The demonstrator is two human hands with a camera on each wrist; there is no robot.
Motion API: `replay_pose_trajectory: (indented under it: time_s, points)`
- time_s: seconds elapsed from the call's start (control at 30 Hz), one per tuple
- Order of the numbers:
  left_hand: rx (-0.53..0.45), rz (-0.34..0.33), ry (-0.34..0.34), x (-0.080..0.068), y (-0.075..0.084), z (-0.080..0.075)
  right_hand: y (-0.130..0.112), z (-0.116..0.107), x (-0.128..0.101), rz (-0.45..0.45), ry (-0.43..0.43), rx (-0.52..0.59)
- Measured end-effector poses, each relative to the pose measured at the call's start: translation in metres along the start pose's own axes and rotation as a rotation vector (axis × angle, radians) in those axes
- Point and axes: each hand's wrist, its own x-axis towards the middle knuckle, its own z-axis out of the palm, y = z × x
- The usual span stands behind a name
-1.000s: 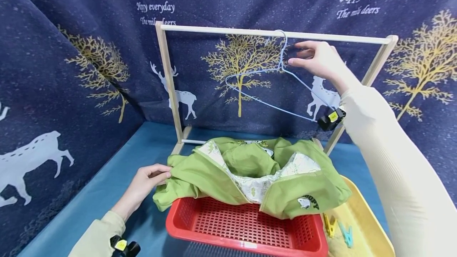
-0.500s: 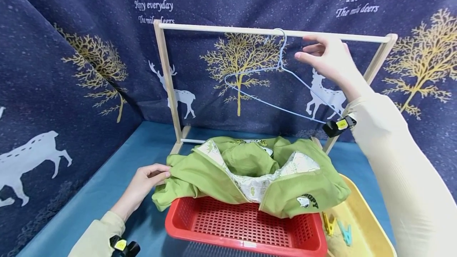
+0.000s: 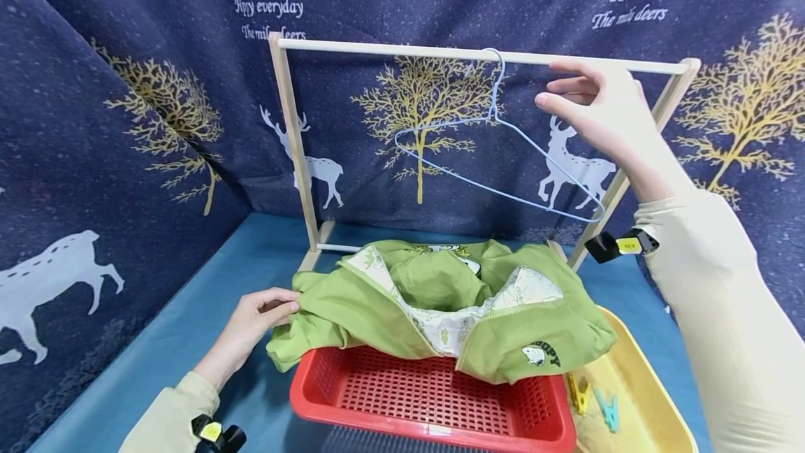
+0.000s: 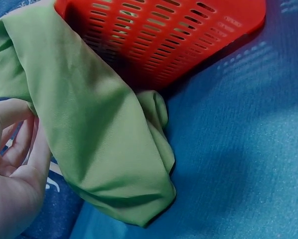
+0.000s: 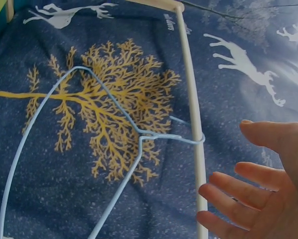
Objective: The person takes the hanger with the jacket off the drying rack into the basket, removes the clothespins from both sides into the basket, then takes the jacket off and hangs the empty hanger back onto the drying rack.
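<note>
A green zip-up jacket [image 3: 522, 341] with white patterned lining lies spread over the back of a red perforated basket [image 3: 434, 432]. My left hand [image 3: 258, 320] pinches its sleeve at the left side, thumb against fingers; the left wrist view shows the sleeve [image 4: 99, 134] hanging beside the basket. A light blue wire hanger [image 3: 495, 100] hangs by its hook from the rail [image 3: 390, 52] of a wooden rack. To the right of that hook, my right hand [image 3: 600, 107] is raised near the rail, fingers apart and slightly bent, holding nothing. In the right wrist view the hanger is apart from the fingers.
A yellow tray [image 3: 635, 383] stands right of the basket, partly under the jacket, with a yellow clothespin [image 3: 580, 393] and a teal clothespin [image 3: 608, 411] in it. The rack's right post [image 3: 660, 110] rises behind the right wrist. A dark printed cloth backs the blue table [image 3: 264, 257].
My right hand has moved away from the hanger to the right, and its fingers have spread a little. The left hand, jacket and basket have stayed put.
</note>
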Motion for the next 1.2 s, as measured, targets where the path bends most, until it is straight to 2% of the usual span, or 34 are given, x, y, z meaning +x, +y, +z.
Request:
replay_pose_trajectory:
  time_s: [0.13, 0.43, 0.83, 1.2]
  points:
    - [0.000, -0.003, -0.003, 0.000, 0.000, -0.001, 0.001, -0.002, -0.010, 0.015, 0.025, 0.031]
    - [-0.024, -0.026, -0.008, -0.002, 0.001, -0.001, 0.007, 0.002, -0.032, -0.019, -0.008, -0.029]
    - [-0.028, -0.014, 0.014, 0.002, 0.000, 0.001, 0.016, 0.005, -0.067, -0.076, 0.004, 0.048]
    - [-0.032, -0.001, 0.024, 0.002, -0.001, 0.001, 0.044, 0.017, -0.111, -0.032, 0.003, 0.045]
